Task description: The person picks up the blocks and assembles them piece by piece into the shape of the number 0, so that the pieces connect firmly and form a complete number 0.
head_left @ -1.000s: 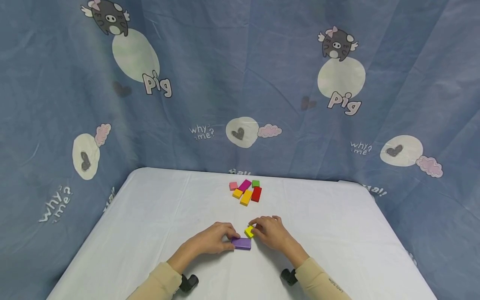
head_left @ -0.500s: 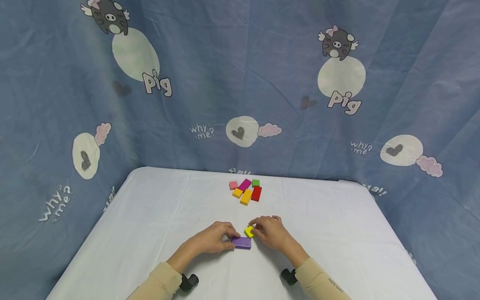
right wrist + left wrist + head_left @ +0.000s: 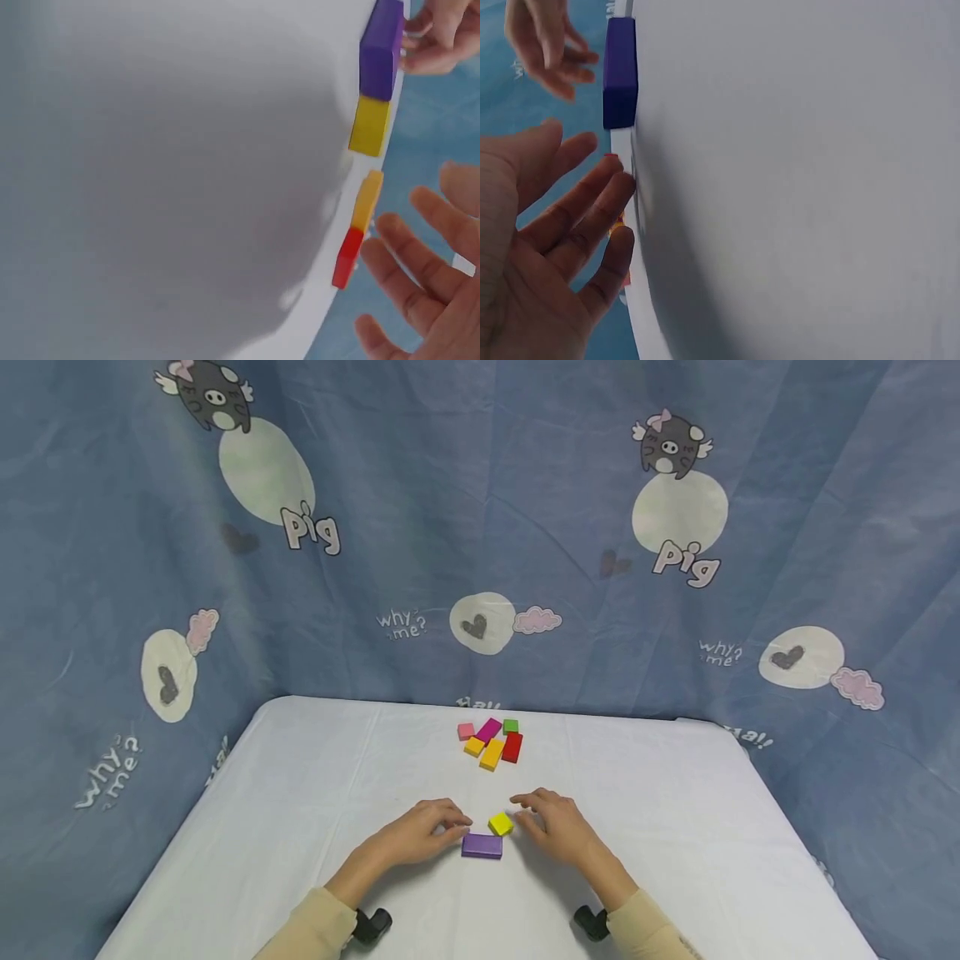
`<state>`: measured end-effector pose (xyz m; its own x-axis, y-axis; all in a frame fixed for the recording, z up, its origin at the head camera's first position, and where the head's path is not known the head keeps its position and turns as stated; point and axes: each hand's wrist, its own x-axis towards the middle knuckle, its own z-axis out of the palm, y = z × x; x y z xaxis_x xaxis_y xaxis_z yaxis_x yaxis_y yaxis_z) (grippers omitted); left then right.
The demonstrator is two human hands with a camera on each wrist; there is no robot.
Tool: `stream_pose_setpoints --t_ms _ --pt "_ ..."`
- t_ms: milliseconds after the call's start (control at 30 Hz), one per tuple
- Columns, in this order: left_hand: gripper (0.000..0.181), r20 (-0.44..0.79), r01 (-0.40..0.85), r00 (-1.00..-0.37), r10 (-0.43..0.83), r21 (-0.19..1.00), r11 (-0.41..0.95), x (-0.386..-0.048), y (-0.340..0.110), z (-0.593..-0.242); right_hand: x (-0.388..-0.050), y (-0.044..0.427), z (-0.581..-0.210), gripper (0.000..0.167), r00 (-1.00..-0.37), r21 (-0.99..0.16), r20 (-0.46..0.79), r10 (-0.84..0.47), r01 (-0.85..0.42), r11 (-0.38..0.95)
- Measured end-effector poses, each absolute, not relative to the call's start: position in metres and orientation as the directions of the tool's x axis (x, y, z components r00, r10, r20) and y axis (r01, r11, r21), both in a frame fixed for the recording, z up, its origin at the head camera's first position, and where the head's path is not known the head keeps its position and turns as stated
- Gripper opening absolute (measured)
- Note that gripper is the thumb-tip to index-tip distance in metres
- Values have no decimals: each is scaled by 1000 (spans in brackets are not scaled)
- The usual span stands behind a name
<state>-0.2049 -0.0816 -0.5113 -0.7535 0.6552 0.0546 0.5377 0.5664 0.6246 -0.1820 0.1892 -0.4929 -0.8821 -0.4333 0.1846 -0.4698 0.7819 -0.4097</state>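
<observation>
On the white table a purple block (image 3: pixel 482 846) lies flat, its long side running left to right. Just behind its right end is a small yellow block (image 3: pixel 500 824), turned at an angle. My left hand (image 3: pixel 422 833) is beside the purple block's left end, fingers loosely bent and holding nothing; in the left wrist view this hand (image 3: pixel 570 240) has spread fingers, with the purple block (image 3: pixel 620 73) beyond them. To the right of the yellow block, my right hand (image 3: pixel 557 828) holds nothing; the right wrist view has its fingers (image 3: pixel 409 259) apart, near the yellow block (image 3: pixel 370 126).
Farther back lie a pink block (image 3: pixel 466 732), a magenta block (image 3: pixel 489 731), a green block (image 3: pixel 511 726), a red block (image 3: pixel 512 747) and two orange-yellow blocks (image 3: pixel 491 754). A blue printed curtain (image 3: pixel 555 668) hangs behind the table (image 3: pixel 675 827).
Both hands have let go: the left has drawn back left from the purple block, the right has moved right from the yellow block. The blocks look nearly unmoved.
</observation>
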Motion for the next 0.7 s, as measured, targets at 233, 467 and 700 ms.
stream_pose_setpoints --t_ms 233,467,700 --pt "29 83 518 -803 590 585 623 -208 -90 -512 -155 190 -498 45 -825 -252 132 -550 -565 786" --pt "32 85 504 -820 567 577 642 -215 -90 -513 -136 179 -500 56 -750 -149 85 -656 -661 736" --pt "33 67 497 -821 567 572 652 -221 -88 -513 -129 177 -501 59 -755 -87 24 -656 -655 751"
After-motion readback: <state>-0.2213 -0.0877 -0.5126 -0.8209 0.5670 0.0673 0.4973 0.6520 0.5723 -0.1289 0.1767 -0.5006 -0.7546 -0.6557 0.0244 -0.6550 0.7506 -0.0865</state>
